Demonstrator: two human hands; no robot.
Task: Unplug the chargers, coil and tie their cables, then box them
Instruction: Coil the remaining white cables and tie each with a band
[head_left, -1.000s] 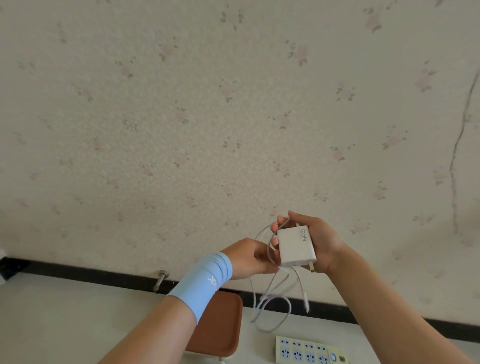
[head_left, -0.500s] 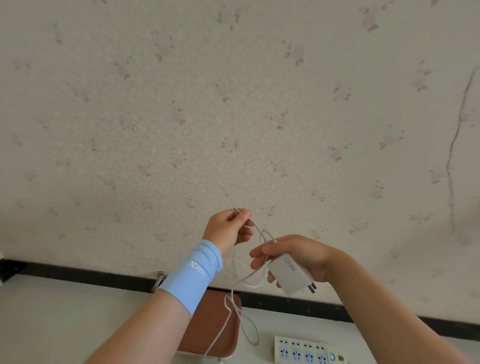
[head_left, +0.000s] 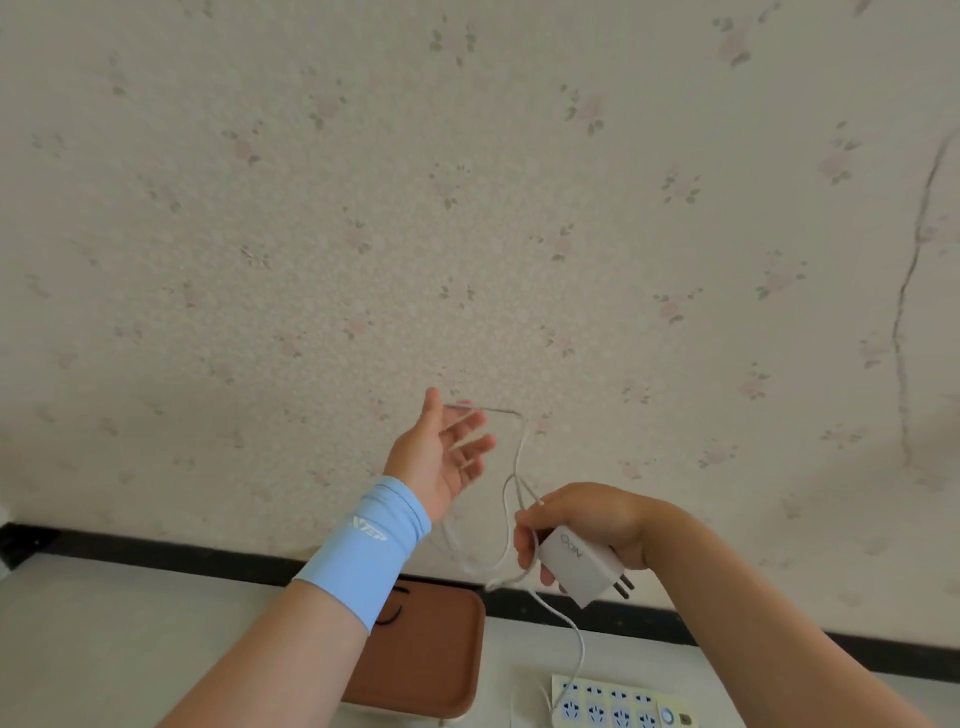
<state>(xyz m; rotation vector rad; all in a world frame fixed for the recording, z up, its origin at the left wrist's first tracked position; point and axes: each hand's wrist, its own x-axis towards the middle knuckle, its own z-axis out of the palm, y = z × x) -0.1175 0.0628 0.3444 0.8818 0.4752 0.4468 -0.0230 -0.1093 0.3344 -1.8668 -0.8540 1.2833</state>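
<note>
The charger (head_left: 576, 567) was white with grey lettering, and its cable (head_left: 505, 501) was white too. The wristband (head_left: 363, 551) was light blue with a white logo. The tray (head_left: 426, 649) was reddish brown, the strip (head_left: 623, 704) pale yellow with blue-white sockets. The wallpaper (head_left: 467, 208) was cream, scattered with faded pink flowers and green leaves; the skirting (head_left: 156, 545) was black.

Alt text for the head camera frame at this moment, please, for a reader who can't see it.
A right hand grips an unplugged white charger while its thin white cable loops up over the spread fingers of the left hand. Below lie a brown tray and a power strip.
</note>
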